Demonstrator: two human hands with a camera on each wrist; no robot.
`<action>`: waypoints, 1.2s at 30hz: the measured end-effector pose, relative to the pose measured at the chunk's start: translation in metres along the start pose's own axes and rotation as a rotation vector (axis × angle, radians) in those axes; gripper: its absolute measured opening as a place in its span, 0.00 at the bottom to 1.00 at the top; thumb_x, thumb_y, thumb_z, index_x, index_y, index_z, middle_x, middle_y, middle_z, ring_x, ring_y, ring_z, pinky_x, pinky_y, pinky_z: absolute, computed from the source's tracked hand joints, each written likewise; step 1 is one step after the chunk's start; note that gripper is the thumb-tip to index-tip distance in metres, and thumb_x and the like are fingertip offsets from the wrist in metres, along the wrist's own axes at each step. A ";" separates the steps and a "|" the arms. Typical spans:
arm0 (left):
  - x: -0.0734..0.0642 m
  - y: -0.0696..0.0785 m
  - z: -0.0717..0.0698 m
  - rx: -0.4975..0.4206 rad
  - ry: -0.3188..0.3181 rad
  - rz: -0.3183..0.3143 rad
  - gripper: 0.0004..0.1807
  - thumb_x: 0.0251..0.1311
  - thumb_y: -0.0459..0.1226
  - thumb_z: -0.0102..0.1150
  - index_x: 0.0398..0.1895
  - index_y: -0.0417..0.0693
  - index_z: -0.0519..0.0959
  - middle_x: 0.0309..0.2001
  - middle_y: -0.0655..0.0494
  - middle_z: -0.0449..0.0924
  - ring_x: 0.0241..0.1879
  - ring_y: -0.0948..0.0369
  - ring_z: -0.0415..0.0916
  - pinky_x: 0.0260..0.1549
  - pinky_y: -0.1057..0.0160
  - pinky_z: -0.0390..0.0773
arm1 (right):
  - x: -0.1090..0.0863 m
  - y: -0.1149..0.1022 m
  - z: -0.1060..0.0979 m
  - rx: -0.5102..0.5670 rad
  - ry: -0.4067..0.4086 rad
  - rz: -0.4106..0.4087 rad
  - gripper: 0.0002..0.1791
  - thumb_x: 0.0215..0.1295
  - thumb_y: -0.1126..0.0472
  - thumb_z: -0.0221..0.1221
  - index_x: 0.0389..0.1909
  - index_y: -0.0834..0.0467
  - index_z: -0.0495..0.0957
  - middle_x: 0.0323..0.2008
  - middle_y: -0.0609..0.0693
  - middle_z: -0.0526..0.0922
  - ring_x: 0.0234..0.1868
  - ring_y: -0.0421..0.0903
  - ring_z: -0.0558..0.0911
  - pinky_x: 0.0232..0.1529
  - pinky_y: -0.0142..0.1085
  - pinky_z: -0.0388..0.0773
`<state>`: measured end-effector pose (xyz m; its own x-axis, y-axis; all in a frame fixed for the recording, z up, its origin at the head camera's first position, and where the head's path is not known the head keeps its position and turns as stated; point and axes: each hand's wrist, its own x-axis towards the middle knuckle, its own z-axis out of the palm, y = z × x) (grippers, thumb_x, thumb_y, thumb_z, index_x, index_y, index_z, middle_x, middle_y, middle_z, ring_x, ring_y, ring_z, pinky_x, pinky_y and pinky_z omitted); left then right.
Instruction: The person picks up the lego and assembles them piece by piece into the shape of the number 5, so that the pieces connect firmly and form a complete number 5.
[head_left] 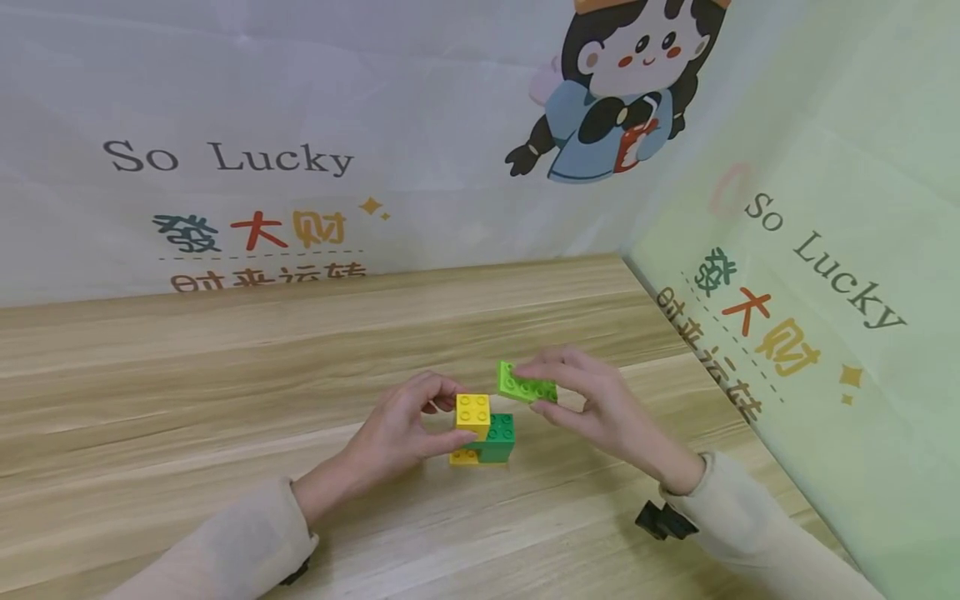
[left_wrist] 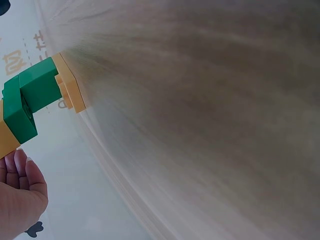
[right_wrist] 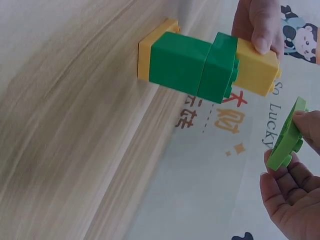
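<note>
A small stack of toy building bricks stands on the wooden table. At its bottom lies a thin yellow-orange plate (right_wrist: 144, 56), under a green brick (right_wrist: 179, 61). A second green brick (right_wrist: 216, 70) sits above that one, shifted sideways, with a yellow brick (head_left: 472, 410) on top at one end. My left hand (head_left: 401, 421) pinches the yellow brick between thumb and fingers. To the right of the stack, my right hand (head_left: 592, 396) holds a flat lime-green brick (head_left: 511, 382) by its edges, raised clear of the table and tilted, its studs facing up.
The wood-grain table (head_left: 225, 375) meets a white printed backdrop (head_left: 420, 125) at the rear. Another printed sheet (head_left: 862, 208) rises along the right side. Black wrist straps (head_left: 666, 521) show by the sleeves.
</note>
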<state>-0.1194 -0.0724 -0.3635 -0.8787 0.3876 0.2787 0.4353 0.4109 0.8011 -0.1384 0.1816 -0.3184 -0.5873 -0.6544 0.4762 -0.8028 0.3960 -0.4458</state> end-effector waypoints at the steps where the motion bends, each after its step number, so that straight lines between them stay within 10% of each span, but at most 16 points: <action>1: 0.000 0.000 0.000 0.000 -0.002 0.001 0.20 0.45 0.37 0.73 0.42 0.43 0.78 0.38 0.57 0.78 0.40 0.54 0.76 0.41 0.54 0.79 | -0.001 -0.002 0.000 0.008 -0.008 0.000 0.21 0.52 0.70 0.65 0.50 0.59 0.79 0.49 0.54 0.80 0.50 0.50 0.78 0.47 0.39 0.79; 36: 0.000 -0.001 0.000 0.000 0.000 0.020 0.21 0.45 0.38 0.73 0.43 0.44 0.79 0.39 0.58 0.78 0.40 0.55 0.77 0.38 0.55 0.78 | 0.003 -0.011 0.020 -0.087 -0.033 -0.162 0.18 0.50 0.69 0.67 0.45 0.58 0.82 0.45 0.56 0.80 0.41 0.46 0.79 0.36 0.26 0.77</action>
<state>-0.1197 -0.0734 -0.3646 -0.8699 0.3959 0.2942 0.4526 0.4036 0.7952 -0.1294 0.1625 -0.3275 -0.4470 -0.7344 0.5106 -0.8933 0.3371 -0.2973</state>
